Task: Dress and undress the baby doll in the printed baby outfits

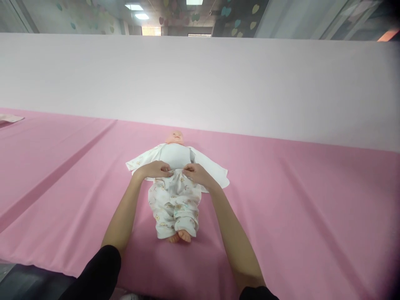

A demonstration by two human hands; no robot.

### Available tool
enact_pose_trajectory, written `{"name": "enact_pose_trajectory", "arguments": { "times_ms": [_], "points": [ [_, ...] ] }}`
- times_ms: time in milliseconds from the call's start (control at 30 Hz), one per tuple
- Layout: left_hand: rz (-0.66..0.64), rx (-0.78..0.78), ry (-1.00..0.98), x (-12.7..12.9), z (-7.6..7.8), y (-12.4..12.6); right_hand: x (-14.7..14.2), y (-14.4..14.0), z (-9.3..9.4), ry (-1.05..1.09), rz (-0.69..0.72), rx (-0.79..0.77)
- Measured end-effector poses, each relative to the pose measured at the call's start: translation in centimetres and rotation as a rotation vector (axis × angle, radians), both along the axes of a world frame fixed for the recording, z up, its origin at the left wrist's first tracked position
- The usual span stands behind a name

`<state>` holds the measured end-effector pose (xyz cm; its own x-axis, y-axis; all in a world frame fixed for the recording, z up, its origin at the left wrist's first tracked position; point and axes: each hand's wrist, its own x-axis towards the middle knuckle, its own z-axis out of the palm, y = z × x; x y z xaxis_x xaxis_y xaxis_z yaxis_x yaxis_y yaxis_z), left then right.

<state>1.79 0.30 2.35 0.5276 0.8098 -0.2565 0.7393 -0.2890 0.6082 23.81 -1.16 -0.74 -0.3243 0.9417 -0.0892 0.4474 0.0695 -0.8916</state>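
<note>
Soft printed cotton is bunched under both hands: the left hand (pixel 155 169) and right hand (pixel 196 172) each pinch the waistband of the doll's trousers (pixel 174 204), fingertips nearly meeting at the middle. From that grip the doll (pixel 175 156) lies lengthwise, straight away from the person, head beyond the hands, 2 bare feet (pixel 179 238) nearer than the hands. Both hands sit equally close. An open white jacket (pixel 212 168) spreads out to either side on the pink cloth (pixel 296 208).
</note>
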Motion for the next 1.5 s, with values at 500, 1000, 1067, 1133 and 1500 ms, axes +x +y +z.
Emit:
{"name": "enact_pose_trajectory", "arguments": {
  "times_ms": [500, 1000, 1067, 1133, 1500],
  "points": [
    [0.036, 0.099, -0.112, -1.0, -1.2, 0.9, -0.1, 1.1, -1.7, 0.031, -0.114, 0.056],
    [0.164, 0.469, -0.124, -0.3, -3.5, 2.3, -1.4, 2.0, -4.1, -0.209, -0.323, 0.349],
    [0.201, 0.498, -0.104, -0.1, -3.8, 2.6, -1.3, 2.1, -4.3, -0.208, -0.339, 0.381],
    [0.245, 0.528, -0.081, 0.2, -4.2, 2.9, -1.0, 2.2, -4.5, -0.206, -0.363, 0.399],
    [0.303, 0.489, -0.103, 0.5, -4.9, 3.5, 0.5, 3.5, -4.7, -0.093, -0.331, 0.247]
  ]
}}
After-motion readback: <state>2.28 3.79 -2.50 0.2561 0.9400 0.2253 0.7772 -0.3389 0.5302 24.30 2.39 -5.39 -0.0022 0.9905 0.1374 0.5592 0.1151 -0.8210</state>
